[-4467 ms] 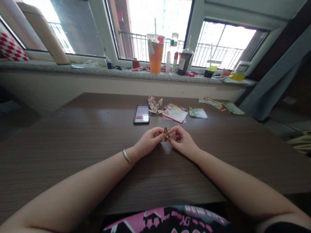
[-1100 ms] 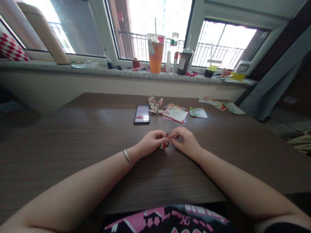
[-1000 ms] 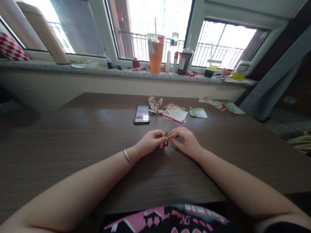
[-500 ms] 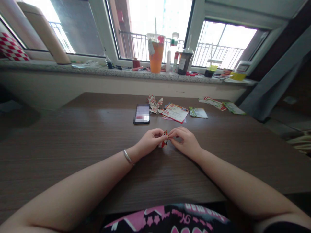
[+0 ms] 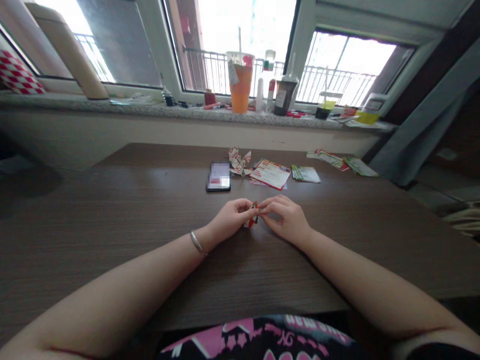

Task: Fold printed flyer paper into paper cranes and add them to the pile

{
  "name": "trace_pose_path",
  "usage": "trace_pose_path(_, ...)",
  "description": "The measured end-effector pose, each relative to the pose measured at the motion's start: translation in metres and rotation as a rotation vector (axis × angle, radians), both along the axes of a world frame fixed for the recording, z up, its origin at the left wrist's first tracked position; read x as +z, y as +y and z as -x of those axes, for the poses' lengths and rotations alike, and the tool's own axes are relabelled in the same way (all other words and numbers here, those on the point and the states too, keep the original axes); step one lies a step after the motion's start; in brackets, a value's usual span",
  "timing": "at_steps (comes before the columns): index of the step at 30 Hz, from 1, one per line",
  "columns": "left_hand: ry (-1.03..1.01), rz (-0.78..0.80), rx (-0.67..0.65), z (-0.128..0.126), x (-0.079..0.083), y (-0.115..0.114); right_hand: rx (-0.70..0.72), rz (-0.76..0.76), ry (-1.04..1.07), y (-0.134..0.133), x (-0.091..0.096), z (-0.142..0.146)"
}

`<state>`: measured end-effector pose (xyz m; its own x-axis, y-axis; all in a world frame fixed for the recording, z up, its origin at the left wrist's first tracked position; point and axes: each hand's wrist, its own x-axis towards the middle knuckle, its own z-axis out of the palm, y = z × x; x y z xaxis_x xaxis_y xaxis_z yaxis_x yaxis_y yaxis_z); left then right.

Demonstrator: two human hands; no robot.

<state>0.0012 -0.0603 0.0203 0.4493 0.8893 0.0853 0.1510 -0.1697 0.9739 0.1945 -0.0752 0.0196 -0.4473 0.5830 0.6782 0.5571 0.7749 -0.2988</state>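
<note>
My left hand (image 5: pixel 235 218) is closed on a small piece of folded paper (image 5: pixel 251 221), red and white with dark edges, just above the table. On its right side, my right hand (image 5: pixel 284 216) pinches at the paper's edge with thumb and fingertips. The fingers cover much of the paper, so its full shape is hidden. Beyond my hands lie a phone (image 5: pixel 218 177) with its screen lit, several folded paper pieces (image 5: pixel 239 161) in a cluster, and a stack of printed sheets (image 5: pixel 270 174).
Green-and-white paper slips (image 5: pixel 306 174) and more printed slips (image 5: pixel 330 159) lie at the right rear of the brown table (image 5: pixel 112 215). Along the windowsill (image 5: pixel 150 107) stand an orange drink cup (image 5: pixel 240 85), a dark drink cup (image 5: pixel 285 95), bottles and a tall beige cylinder (image 5: pixel 69 52).
Both hands stay almost in place. The right fingertips have shifted very slightly left against the folded paper; the things on the table have not moved.
</note>
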Motion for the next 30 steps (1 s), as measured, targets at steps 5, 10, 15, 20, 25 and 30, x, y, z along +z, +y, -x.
trace_pose_path(5, 0.0, -0.001, 0.01, 0.0, -0.0012, 0.0009, 0.001, -0.016, -0.013, -0.0003, 0.0007, 0.0001)
trace_pose_path(10, -0.032, 0.017, 0.012, -0.0006, -0.0027, 0.0021, -0.039, -0.04, -0.048, -0.0018, 0.0007, 0.0005)
trace_pose_path(15, -0.036, 0.017, 0.014, -0.0017, -0.0022, 0.0017, -0.045, -0.052, -0.092, -0.0026, 0.0009, 0.001)
trace_pose_path(20, -0.038, 0.029, 0.019, -0.0032, -0.0042, 0.0021, -0.041, 0.001, -0.109, -0.0038, 0.0012, 0.0012)
trace_pose_path(25, -0.059, 0.032, 0.007, -0.0028, -0.0058, 0.0025, -0.081, 0.102, -0.082, -0.0037, 0.0003, 0.0019)
trace_pose_path(30, -0.027, -0.073, 0.021, 0.0007, -0.0064, 0.0047, -0.111, 0.219, -0.065, -0.0017, -0.0004, 0.0021)
